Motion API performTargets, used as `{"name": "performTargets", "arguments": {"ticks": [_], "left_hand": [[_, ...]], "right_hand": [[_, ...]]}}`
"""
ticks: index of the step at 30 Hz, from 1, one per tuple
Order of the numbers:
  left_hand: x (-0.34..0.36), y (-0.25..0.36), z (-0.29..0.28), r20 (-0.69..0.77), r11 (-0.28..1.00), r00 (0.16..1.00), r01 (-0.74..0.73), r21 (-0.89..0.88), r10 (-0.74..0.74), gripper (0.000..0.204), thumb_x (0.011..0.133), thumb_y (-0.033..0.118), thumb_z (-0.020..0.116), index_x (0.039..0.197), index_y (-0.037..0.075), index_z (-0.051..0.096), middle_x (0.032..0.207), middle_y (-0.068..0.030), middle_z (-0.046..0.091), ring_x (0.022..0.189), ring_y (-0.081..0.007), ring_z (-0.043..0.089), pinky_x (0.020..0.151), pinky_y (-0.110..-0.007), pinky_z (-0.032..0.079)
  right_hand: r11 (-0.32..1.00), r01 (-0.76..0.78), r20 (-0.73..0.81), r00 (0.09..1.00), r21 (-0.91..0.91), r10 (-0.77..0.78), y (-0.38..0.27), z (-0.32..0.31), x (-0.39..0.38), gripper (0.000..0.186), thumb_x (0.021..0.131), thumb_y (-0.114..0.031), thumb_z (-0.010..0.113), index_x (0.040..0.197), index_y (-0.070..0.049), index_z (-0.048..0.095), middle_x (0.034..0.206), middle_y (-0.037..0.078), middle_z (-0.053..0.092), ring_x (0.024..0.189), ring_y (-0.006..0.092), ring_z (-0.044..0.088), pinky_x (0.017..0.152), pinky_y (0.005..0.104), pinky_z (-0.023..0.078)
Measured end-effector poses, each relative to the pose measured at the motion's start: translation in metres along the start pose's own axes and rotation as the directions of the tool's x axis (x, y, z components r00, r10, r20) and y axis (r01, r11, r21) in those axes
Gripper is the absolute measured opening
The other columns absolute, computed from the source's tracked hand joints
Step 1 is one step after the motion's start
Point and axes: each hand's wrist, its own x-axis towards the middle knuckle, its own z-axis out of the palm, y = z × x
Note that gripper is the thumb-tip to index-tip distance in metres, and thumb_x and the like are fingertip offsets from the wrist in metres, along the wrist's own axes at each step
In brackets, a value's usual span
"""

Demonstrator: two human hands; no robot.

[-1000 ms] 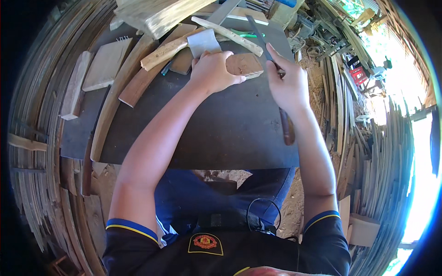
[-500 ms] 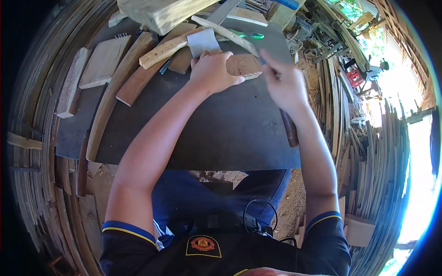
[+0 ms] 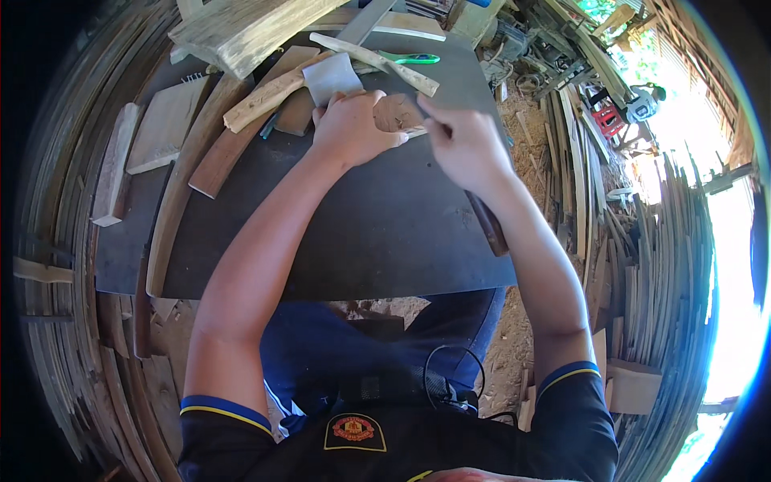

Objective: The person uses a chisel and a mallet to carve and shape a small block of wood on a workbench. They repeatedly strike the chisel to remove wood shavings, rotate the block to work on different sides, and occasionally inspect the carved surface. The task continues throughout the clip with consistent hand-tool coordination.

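My left hand (image 3: 353,124) grips a brown wooden block (image 3: 395,112) on the dark worktable (image 3: 361,241), its thumb along the near side. A square grey metal piece (image 3: 332,78) lies just behind its fingers. My right hand (image 3: 466,140), slightly blurred, is closed on a long tool beside the block; its dark brown handle (image 3: 487,222) points toward me, while the blade is mostly hidden by the hand. A pale crooked stick (image 3: 373,60) lies beyond the block, near a green-handled item (image 3: 414,59).
Boards (image 3: 165,128), curved wood pieces (image 3: 209,169) and a thick rough beam (image 3: 253,32) crowd the table's left and back. Timber strips (image 3: 666,281) line both sides. Machinery (image 3: 506,48) and a red plastic item (image 3: 606,120) stand at the back right.
My right hand has moved left and closer to the block, hiding the blade that showed earlier. The whole view has shifted slightly; my left hand still holds the block.
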Motion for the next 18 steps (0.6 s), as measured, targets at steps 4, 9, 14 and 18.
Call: {"name": "performTargets", "arguments": {"ticks": [4,9,14,18], "left_hand": [[-0.002,0.006,-0.003,0.064,1.0,0.998,0.024,-0.018,-0.022,0.089,0.074,0.057,0.081,0.146,0.011,0.056,0.133,-0.0161,0.066,0.135,-0.0372,0.052,0.111,-0.06,0.034],[-0.002,-0.001,-0.002,0.024,1.0,0.999,0.025,-0.001,-0.025,0.089,0.074,0.057,0.08,0.147,0.011,0.055,0.134,-0.0178,0.065,0.136,-0.0367,0.051,0.112,-0.06,0.034],[-0.001,0.006,0.002,0.028,1.0,1.0,-0.007,0.007,0.006,0.089,0.074,0.057,0.081,0.147,0.012,0.056,0.136,-0.0175,0.065,0.136,-0.0373,0.051,0.112,-0.059,0.035],[-0.002,0.0,-0.001,0.054,1.0,0.998,0.029,-0.004,-0.029,0.088,0.074,0.058,0.08,0.145,0.012,0.057,0.136,-0.0166,0.065,0.136,-0.0375,0.051,0.112,-0.058,0.035]], "right_hand": [[0.992,-0.082,-0.153,0.983,0.095,0.096,-0.003,-0.003,-0.004,0.037,0.096,-0.014,0.063,0.133,-0.017,0.069,0.093,0.022,0.074,0.078,0.0295,0.072,0.077,0.0382,0.055],[0.995,-0.086,-0.045,0.995,0.051,0.088,-0.009,-0.007,0.005,0.036,0.095,-0.011,0.062,0.13,-0.016,0.071,0.09,0.021,0.074,0.075,0.0254,0.072,0.072,0.0371,0.056],[0.995,0.074,-0.124,0.989,-0.068,-0.082,0.024,0.014,0.005,0.034,0.095,-0.011,0.063,0.128,-0.013,0.072,0.089,0.022,0.072,0.074,0.0246,0.069,0.069,0.0372,0.054],[0.988,-0.057,-0.118,0.99,0.146,0.075,-0.006,-0.005,0.001,0.028,0.095,-0.017,0.056,0.112,-0.012,0.077,0.103,0.024,0.072,0.092,0.0407,0.071,0.086,0.0459,0.056]]}}
